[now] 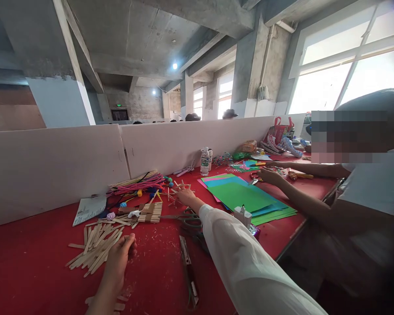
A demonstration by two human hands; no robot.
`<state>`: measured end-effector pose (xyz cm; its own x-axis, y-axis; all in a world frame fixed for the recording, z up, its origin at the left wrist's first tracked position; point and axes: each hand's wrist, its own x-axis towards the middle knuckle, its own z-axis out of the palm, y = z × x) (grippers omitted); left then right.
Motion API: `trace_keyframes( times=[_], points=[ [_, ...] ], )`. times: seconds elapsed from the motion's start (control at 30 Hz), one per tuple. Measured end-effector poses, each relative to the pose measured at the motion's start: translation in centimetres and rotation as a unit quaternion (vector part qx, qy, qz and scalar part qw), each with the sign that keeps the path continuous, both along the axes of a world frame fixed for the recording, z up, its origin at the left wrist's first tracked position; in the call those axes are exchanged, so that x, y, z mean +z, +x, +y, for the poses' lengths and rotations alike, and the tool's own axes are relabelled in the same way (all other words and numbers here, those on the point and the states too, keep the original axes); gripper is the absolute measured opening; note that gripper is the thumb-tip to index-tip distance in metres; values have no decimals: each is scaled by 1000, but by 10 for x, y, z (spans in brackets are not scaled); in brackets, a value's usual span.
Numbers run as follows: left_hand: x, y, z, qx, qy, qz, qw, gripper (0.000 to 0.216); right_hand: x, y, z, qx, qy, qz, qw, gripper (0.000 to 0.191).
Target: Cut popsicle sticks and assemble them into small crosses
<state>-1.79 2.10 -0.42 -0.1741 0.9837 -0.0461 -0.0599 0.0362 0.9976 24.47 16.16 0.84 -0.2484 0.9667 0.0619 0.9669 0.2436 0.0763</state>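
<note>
My left hand (122,251) is closed, thumb against curled fingers, above the red table beside a loose pile of craft sticks (96,247). Anything inside it is hidden. My right hand (186,197) reaches out at the table's far side, its fingers closed at a small frame of thin wooden sticks (173,196); the grip is partly hidden. Left of that hand lies a row of craft sticks (151,213) set side by side. Scissors (188,218) lie under my right forearm. A utility knife (188,258) rests on the table between my arms.
Coloured paper sheets (239,192) are stacked at the right. Pipe cleaners (141,183) lie against the white partition (190,142), and a water bottle (205,162) stands near it. At the far right, a co-worker's hand (271,176) is beside orange-handled scissors (254,176).
</note>
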Motion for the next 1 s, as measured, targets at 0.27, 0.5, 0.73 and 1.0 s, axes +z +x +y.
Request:
trace_keyframes(
  times=[0.27,0.5,0.73,1.0],
  points=[
    [-3,-1,0,-35,-8,5,999,40,-1,-3,-1,24,16,9,1000,30],
    [-4,-3,2,-35,-9,5,999,39,-2,-4,-6,10,-1,21,1000,29],
    [-6,-3,3,-24,3,-5,1000,39,-7,1,-4,-1,1,44,999,26],
    [-5,-4,2,-20,2,4,1000,38,-5,6,-3,-2,13,74,997,41]
  ],
)
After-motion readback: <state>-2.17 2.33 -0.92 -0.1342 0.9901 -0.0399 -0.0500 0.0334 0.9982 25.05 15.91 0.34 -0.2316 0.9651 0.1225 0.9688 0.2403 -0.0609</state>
